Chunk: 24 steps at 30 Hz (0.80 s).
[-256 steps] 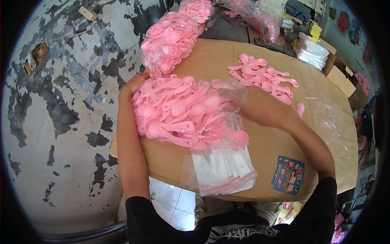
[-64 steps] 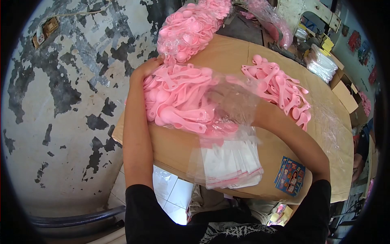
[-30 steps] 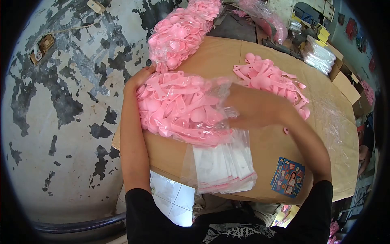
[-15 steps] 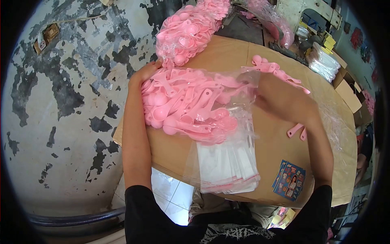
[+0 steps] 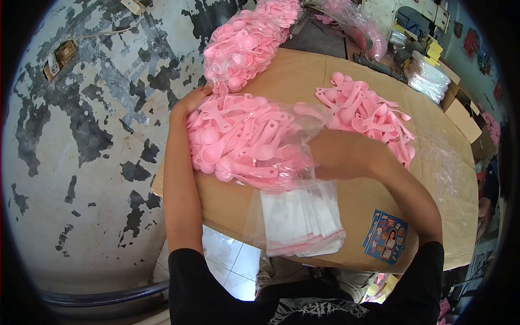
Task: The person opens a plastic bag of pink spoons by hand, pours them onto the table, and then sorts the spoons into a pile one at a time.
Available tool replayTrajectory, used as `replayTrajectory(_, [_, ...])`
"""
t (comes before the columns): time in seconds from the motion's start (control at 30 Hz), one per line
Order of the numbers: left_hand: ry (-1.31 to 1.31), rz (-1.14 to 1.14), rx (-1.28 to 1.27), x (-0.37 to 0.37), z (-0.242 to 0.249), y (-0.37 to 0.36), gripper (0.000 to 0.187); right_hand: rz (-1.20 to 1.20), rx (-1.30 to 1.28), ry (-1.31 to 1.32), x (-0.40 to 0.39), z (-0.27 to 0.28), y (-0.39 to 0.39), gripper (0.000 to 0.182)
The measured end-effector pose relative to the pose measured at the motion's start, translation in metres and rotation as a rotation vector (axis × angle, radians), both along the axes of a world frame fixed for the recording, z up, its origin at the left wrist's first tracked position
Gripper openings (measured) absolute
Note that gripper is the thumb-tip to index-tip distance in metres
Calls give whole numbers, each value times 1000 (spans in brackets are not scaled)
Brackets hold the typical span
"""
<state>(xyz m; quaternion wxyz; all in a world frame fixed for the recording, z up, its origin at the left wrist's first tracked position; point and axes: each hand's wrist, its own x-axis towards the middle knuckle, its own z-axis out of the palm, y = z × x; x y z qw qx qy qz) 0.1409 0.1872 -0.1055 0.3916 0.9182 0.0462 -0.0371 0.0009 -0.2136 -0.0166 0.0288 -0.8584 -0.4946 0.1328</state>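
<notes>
A clear plastic bag [image 5: 302, 125] full of pink measuring spoons [image 5: 238, 135] lies on its side on the table. My left hand [image 5: 194, 101] grips the bag at its far left end, with the fingertips partly hidden behind it. My right hand [image 5: 319, 154] reaches into the bag's right side, and its fingers are hidden among plastic and spoons. Beyond my right forearm lies a loose pile of pink spoons [image 5: 368, 111]. A stack of clear flat bags [image 5: 300, 219] with red-edged flaps sits partly beneath the spoon bag.
Another large bag of pink spoons [image 5: 241, 49] lies at the back, near the peeling wall [image 5: 97, 135]. Printed blue cards [image 5: 385, 238] rest at the table's front right. Crumpled clear film [image 5: 444, 162] lies along the right side, with a cardboard box [image 5: 463, 114] beyond.
My right hand has moved left from over the table into the bag. The loose pile on the right now shows many more spoons. My left hand stays at the bag's end.
</notes>
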Motion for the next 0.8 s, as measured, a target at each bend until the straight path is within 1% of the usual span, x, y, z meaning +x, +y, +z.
replayTrajectory(0.1, [16,-23,-19,10,-9,9,84,-54,70,90,11,-37,8,23])
replayTrajectory(0.17, [17,-34,-33,13,-12,12,84,19,177,-19,17,-48,-3,22])
replayTrajectory(0.2, [11,-28,-23,21,-18,20,84,17,197,-34,18,-46,-8,22])
replayTrajectory(0.27, [2,-22,-1,39,-36,36,84,-26,203,-26,16,-26,-19,22])
replayTrajectory(0.33, [34,-42,-24,20,-17,18,85,-112,102,-30,12,9,-31,21])
replayTrajectory(0.4, [47,-57,-26,8,-5,8,85,-198,-68,-85,11,43,-45,32])
replayTrajectory(0.5, [47,-60,-29,7,-3,8,86,-283,184,125,11,81,-67,30])
replayTrajectory(0.6, [45,-40,-54,23,-20,22,86,-302,298,140,26,76,-96,31])
replayTrajectory(0.7, [33,7,-12,29,-26,26,87,-380,159,-140,42,63,-109,31])
replayTrajectory(0.77, [7,22,20,23,-21,21,87,-287,224,-402,53,40,-112,34])
replayTrajectory(0.8, [20,-7,7,20,-17,19,87,-239,253,-532,56,34,-113,35])
